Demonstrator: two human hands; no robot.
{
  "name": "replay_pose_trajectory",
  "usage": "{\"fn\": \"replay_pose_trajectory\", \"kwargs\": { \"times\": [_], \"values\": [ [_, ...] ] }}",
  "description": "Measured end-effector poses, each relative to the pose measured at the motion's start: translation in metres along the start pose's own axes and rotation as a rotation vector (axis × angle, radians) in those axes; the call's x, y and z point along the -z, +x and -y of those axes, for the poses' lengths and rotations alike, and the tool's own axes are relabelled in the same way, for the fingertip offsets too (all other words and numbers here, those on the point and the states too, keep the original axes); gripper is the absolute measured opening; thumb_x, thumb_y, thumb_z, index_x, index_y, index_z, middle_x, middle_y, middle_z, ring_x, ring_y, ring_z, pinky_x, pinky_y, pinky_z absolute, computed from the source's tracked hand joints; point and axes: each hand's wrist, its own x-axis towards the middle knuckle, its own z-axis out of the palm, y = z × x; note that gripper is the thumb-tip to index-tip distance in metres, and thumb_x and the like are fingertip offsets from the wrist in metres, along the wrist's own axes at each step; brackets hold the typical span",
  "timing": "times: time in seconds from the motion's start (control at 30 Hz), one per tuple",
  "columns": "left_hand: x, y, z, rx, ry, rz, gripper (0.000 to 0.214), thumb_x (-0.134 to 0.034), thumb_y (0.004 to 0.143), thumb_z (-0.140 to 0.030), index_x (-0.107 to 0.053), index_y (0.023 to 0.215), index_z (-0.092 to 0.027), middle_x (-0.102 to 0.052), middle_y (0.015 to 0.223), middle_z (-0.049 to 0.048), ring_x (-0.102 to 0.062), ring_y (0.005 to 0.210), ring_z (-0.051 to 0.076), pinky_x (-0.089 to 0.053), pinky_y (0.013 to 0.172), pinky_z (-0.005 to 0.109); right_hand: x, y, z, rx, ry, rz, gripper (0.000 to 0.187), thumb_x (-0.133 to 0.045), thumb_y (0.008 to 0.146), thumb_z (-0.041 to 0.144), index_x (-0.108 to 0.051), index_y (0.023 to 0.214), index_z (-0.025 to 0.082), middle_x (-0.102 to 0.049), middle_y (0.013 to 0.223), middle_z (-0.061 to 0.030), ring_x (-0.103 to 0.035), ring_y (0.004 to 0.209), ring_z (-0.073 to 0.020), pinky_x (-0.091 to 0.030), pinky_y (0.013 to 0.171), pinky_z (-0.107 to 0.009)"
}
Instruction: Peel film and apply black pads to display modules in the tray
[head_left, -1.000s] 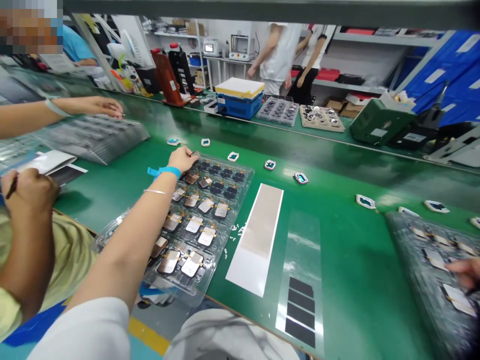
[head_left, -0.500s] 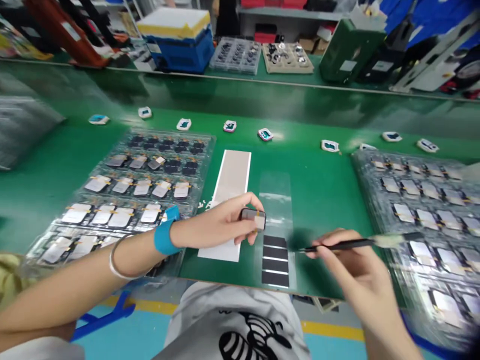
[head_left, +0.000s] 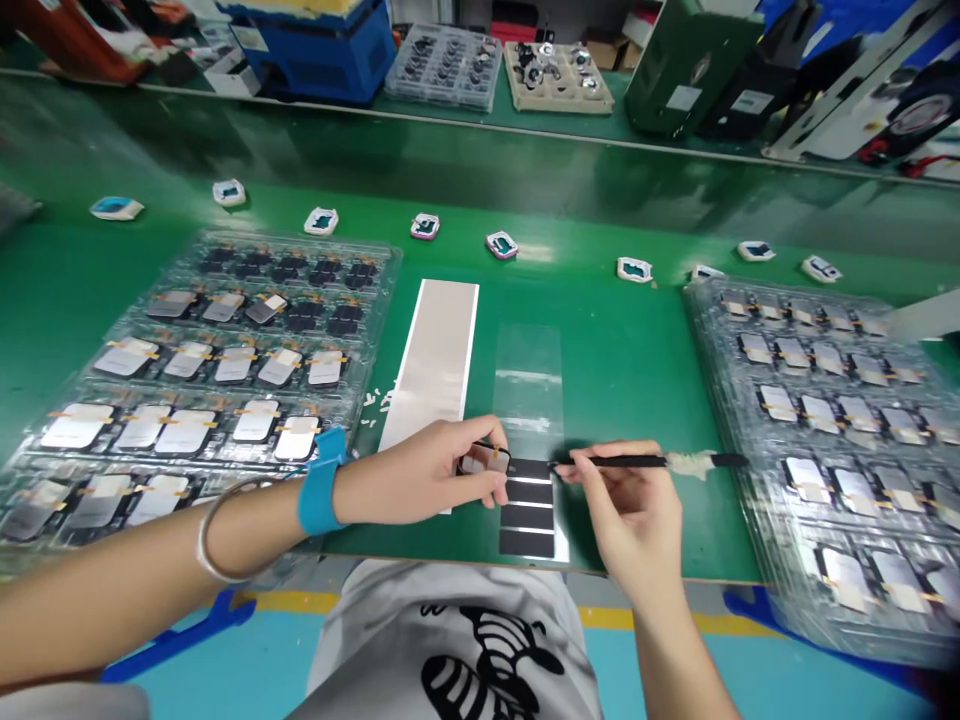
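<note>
No wording could be read.
Labels (head_left: 683, 97) on the green box (head_left: 696, 55) and black device (head_left: 772, 72) were too small; marks (head_left: 433, 609) on the shirt (head_left: 375, 650) were illegible.

Your head cam looks fwd & down, quite near, at your L hand (head_left: 429, 468), R hand (head_left: 636, 515) & the green table (head_left: 619, 360).

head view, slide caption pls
Between two trays, the left hand holds a small part and the right hand a black tool beside black patches.
</note>
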Motion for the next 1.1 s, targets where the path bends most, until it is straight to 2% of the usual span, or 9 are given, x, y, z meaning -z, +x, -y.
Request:
{"fn": "replay_pose_trajectory", "kwargs": {
  "times": [0.2, 0.4, 0.8, 0.9, 1.0, 1.1],
  "values": [
    [-0.006, -0.002, 0.002, -0.016, 0.171, -0.036, 0.006, -0.046, 0.097, -0.025, -0.043, 0.093, -0.021, -0.074, 0.095, 0.0047, -0.07, 0.087, 0.015, -0.047, 0.064, 0.024, -0.002, -0.001, -0.004, -0.005, -0.03, -0.016, 0.019, -0.069, 0.084, 0.027, -0.054, 0.094, 0.02, -0.062, 0.09, -0.0012, -0.071, 0.066, -0.0124, -0.063, 0.065, -0.026],
    [-0.008, -0.001, -0.001, 0.029, 0.21, -0.079, 0.01, -0.046, 0.098, -0.029, -0.043, 0.092, -0.021, -0.074, 0.098, 0.0061, -0.07, 0.084, 0.016, -0.048, 0.064, 0.025, 0.002, -0.003, -0.003, -0.003, -0.052, -0.007, 0.017, -0.069, 0.084, 0.026, -0.056, 0.093, 0.019, -0.061, 0.09, -0.0013, -0.071, 0.067, -0.0124, -0.062, 0.063, -0.024],
    [-0.008, 0.002, -0.001, 0.016, 0.191, -0.077, 0.012, -0.043, 0.099, -0.03, -0.042, 0.091, -0.021, -0.074, 0.094, 0.0051, -0.067, 0.073, 0.013, -0.044, 0.057, 0.022, 0.005, -0.002, -0.009, -0.011, -0.053, 0.022, 0.019, -0.069, 0.084, 0.026, -0.054, 0.094, 0.02, -0.063, 0.089, -0.002, -0.073, 0.069, -0.015, -0.064, 0.065, -0.026],
    [-0.009, 0.001, -0.001, 0.023, 0.181, -0.108, 0.013, -0.048, 0.097, -0.033, -0.048, 0.093, -0.021, -0.075, 0.095, 0.0043, -0.069, 0.075, 0.014, -0.046, 0.058, 0.022, 0.006, -0.002, -0.009, -0.016, -0.034, 0.024, 0.019, -0.066, 0.086, 0.025, -0.051, 0.096, 0.021, -0.065, 0.085, -0.0007, -0.072, 0.066, -0.015, -0.064, 0.063, -0.026],
    [-0.01, -0.002, -0.001, 0.011, 0.181, -0.207, 0.016, -0.056, 0.093, -0.034, -0.06, 0.095, -0.02, -0.075, 0.093, 0.0041, -0.07, 0.078, 0.016, -0.05, 0.061, 0.023, 0.003, -0.001, -0.002, 0.003, 0.002, -0.02, 0.017, -0.064, 0.087, 0.023, -0.05, 0.096, 0.022, -0.066, 0.082, 0.0006, -0.071, 0.061, -0.0138, -0.063, 0.058, -0.025],
    [-0.011, -0.004, -0.005, -0.024, 0.17, -0.274, 0.017, -0.062, 0.089, -0.031, -0.071, 0.097, -0.02, -0.075, 0.086, 0.0018, -0.068, 0.071, 0.014, -0.05, 0.059, 0.022, -0.003, -0.002, 0.016, 0.149, 0.036, -0.149, 0.016, -0.065, 0.085, 0.015, -0.051, 0.092, 0.021, -0.065, 0.081, 0.0006, -0.071, 0.065, -0.0135, -0.063, 0.059, -0.024]
  ]
}}
